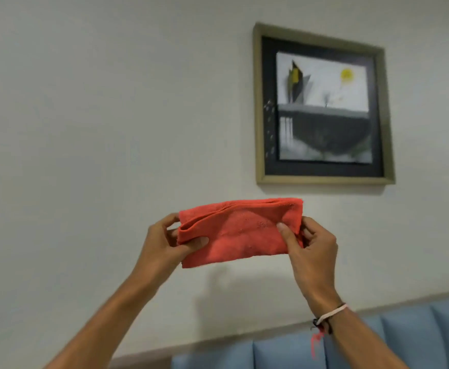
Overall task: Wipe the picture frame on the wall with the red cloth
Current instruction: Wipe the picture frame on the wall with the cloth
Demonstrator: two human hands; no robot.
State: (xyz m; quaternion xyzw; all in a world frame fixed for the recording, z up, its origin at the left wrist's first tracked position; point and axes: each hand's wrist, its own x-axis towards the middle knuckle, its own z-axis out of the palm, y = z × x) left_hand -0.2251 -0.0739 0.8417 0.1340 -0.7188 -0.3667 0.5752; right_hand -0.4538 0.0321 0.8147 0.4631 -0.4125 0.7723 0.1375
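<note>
A folded red cloth [240, 231] is stretched out flat in front of the wall, held by both hands. My left hand [168, 242] pinches its left end and my right hand [307, 249] pinches its right end. The picture frame [258, 107] hangs on the white wall above and to the right of the cloth. It has an olive-gold border, a dark mat and a grey painting with a yellow spot. The cloth's top edge sits just below the frame's bottom left corner, apart from it.
A blue padded headboard or seat back [404, 331] runs along the bottom right under the frame. The white wall [98, 115] to the left is bare. A bracelet with a red thread is on the right wrist [330, 316].
</note>
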